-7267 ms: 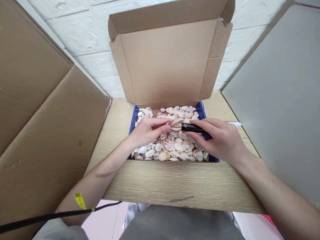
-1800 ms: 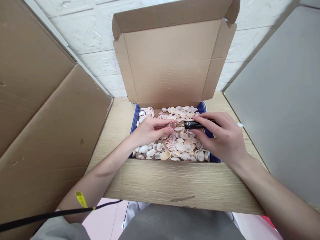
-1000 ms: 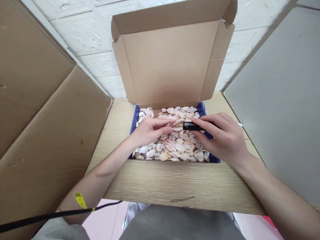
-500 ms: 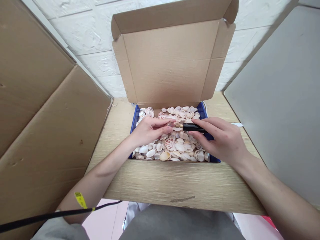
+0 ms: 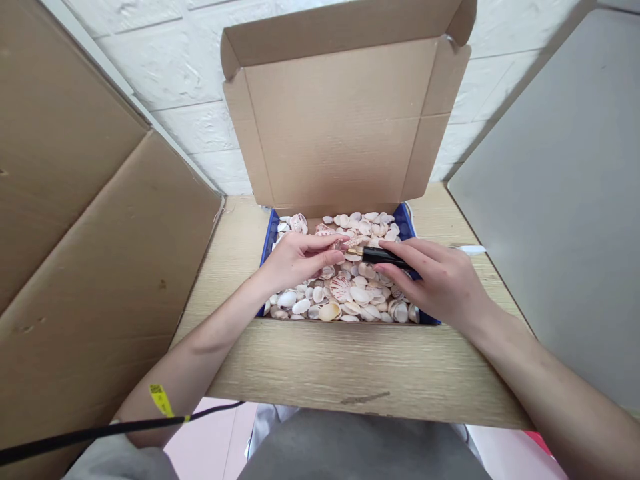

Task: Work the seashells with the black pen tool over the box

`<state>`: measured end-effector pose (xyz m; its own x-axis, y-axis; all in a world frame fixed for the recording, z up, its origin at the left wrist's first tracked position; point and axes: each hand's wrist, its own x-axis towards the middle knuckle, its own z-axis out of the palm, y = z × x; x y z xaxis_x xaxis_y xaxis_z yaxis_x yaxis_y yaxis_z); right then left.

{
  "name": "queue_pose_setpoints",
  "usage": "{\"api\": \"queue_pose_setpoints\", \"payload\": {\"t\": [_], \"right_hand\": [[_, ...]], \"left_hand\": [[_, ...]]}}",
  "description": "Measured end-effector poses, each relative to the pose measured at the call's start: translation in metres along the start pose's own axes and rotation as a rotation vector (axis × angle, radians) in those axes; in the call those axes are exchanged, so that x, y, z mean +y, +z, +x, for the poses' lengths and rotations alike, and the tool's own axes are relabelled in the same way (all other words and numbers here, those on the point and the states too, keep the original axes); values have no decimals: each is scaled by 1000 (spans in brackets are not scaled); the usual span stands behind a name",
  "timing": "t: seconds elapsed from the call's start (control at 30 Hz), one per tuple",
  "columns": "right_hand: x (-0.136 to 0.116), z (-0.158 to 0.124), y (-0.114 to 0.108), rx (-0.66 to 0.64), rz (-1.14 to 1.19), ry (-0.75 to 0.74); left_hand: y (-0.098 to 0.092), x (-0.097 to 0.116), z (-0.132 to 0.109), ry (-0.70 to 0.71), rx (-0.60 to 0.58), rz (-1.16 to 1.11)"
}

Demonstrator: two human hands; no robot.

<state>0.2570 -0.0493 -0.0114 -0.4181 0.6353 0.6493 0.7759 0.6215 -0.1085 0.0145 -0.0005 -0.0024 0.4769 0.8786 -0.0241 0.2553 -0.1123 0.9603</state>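
My left hand (image 5: 296,259) is over the left half of a shallow box, pinching a small pinkish shell (image 5: 339,245) between thumb and fingertips. Most of that shell is hidden by the fingers. In my right hand (image 5: 434,275) lies a black mini drill (image 5: 384,257) with a brass-coloured chuck, gripped between thumb and fingers. Its tip points left and meets or nearly meets the shell; I cannot tell whether they touch. Below both hands, white, cream and pink-striped seashells (image 5: 341,288) fill the blue-sided box (image 5: 270,239).
The cardboard lid (image 5: 340,127) stands raised against a white brick-patterned wall (image 5: 165,73). Cardboard panels (image 5: 110,233) rise at the left, a grey-white panel (image 5: 560,200) at the right. A black cable (image 5: 90,433) with a yellow tag crosses the lower left. The wooden tabletop (image 5: 350,360) surrounds the box.
The drill has shifted slightly left and its rear end has dipped, so it slants more. My right hand moved with it; my left hand stays nearly in place.
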Motion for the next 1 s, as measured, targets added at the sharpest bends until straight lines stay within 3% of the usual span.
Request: {"api": "queue_pose_setpoints", "payload": {"t": [1.0], "right_hand": [[-1, 2, 2, 34, 27, -17]], "left_hand": [[1, -1, -1, 55, 41, 14]]}}
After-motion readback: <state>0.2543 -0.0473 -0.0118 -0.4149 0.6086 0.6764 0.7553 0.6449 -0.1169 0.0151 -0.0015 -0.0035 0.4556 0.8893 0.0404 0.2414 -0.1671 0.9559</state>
